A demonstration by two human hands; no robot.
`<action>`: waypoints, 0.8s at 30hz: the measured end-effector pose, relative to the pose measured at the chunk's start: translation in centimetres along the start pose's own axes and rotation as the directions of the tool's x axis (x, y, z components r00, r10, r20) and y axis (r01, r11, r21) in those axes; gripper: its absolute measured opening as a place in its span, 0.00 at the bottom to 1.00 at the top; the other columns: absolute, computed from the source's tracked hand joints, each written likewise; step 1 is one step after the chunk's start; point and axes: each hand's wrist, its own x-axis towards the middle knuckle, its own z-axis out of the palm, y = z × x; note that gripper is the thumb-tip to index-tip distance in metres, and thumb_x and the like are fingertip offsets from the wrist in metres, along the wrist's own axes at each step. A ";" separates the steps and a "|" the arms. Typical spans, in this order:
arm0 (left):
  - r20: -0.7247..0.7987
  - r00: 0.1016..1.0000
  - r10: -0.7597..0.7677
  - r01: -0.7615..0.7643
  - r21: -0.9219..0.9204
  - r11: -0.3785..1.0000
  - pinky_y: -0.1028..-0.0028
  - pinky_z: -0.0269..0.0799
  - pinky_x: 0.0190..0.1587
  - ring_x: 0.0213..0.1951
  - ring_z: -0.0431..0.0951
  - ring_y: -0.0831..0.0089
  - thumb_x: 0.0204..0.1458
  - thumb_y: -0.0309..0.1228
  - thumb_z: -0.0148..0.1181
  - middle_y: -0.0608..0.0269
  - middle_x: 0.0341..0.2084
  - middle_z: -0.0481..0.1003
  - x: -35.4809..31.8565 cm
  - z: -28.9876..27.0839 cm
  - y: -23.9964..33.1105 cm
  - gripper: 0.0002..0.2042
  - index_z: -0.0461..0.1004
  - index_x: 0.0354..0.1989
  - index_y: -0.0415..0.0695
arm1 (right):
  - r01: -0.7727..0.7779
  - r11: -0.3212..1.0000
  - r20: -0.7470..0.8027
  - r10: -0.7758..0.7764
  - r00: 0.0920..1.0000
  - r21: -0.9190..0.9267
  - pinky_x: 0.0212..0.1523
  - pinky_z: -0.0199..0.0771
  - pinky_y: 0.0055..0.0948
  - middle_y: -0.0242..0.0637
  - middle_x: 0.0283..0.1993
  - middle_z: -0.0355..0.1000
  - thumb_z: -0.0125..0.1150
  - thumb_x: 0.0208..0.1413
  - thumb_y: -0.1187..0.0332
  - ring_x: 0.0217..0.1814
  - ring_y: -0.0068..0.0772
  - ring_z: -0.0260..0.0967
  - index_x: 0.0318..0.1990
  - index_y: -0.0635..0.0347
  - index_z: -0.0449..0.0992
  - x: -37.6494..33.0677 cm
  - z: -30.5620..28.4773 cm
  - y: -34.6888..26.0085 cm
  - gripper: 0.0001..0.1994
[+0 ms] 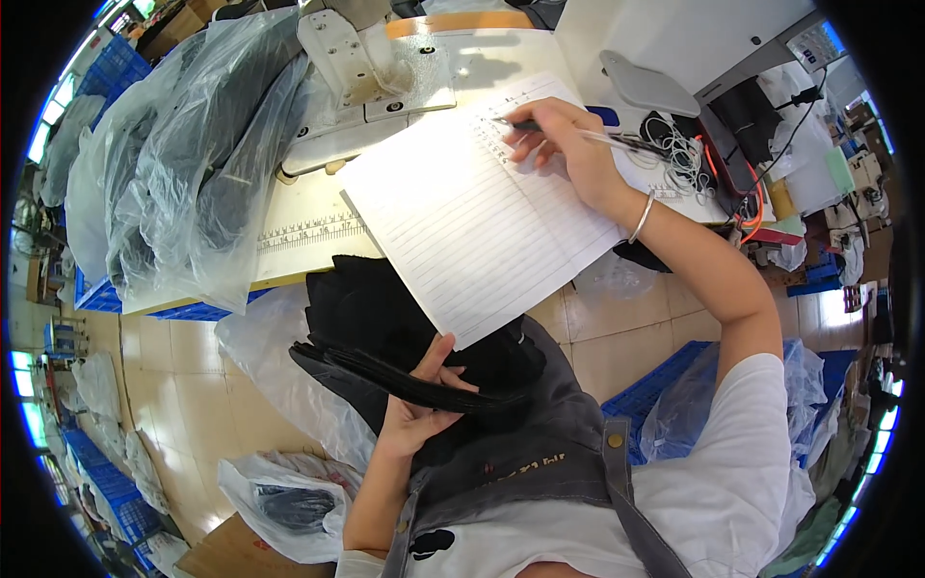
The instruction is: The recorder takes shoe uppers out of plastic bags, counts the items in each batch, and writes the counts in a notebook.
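A lined notepad [501, 231] with handwriting near its top lies tilted on the table, its near corner jutting over the edge. My right hand [583, 159] rests on its upper right part, fingers closed round a pen [525, 124] whose tip is at the written lines. Below the near corner, my left hand [419, 414] grips a stack of thin black fabric pieces [361, 371]. One left finger reaches up to the pad's corner. More black fabric [361, 299] lies on my lap, partly under the notepad.
A white sewing machine [347, 58] stands behind the notepad. Clear plastic bags of dark goods [183, 164] fill the table's left side. A tangle of white cord [689, 164] lies at right. Below are a blue crate [665, 385] and a plastic bag [289, 506].
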 end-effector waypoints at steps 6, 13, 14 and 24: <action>0.027 0.999 0.031 -0.031 0.009 0.999 0.63 0.56 0.55 0.38 0.74 0.66 0.33 0.23 0.61 0.48 0.59 0.54 0.0 -0.5 -0.3 0.36 0.54 0.56 0.29 | 0.132 0.959 0.012 -0.134 0.991 -0.252 0.18 0.47 0.18 0.23 0.13 0.56 0.52 0.54 0.63 0.18 0.12 0.47 0.16 0.61 0.63 0.8 0.5 0.7 0.18; -0.039 0.999 -0.029 0.029 -0.010 1.000 0.64 0.56 0.55 0.38 0.74 0.67 0.33 0.22 0.61 0.49 0.58 0.56 0.0 -0.1 0.1 0.37 0.53 0.56 0.29 | 0.226 0.899 0.093 -0.207 0.974 -0.376 0.17 0.44 0.19 0.23 0.13 0.52 0.51 0.55 0.66 0.18 0.12 0.43 0.15 0.61 0.58 0.6 0.5 1.3 0.18; -0.049 0.997 -0.058 0.057 -0.007 0.998 0.65 0.56 0.55 0.38 0.74 0.67 0.33 0.22 0.60 0.50 0.56 0.58 0.2 -0.1 0.2 0.37 0.54 0.56 0.29 | 0.222 0.899 0.093 -0.202 0.975 -0.377 0.17 0.44 0.19 0.23 0.13 0.52 0.51 0.55 0.66 0.18 0.12 0.43 0.15 0.61 0.58 0.7 0.5 1.4 0.18; -0.151 0.979 -0.139 0.126 -0.092 0.988 0.67 0.56 0.55 0.39 0.75 0.67 0.31 0.20 0.59 0.50 0.51 0.65 0.4 0.2 0.1 0.37 0.52 0.57 0.28 | 0.212 0.894 0.080 -0.197 0.977 -0.394 0.14 0.48 0.21 0.26 0.11 0.55 0.51 0.53 0.67 0.15 0.13 0.46 0.15 0.62 0.57 1.0 0.5 1.6 0.18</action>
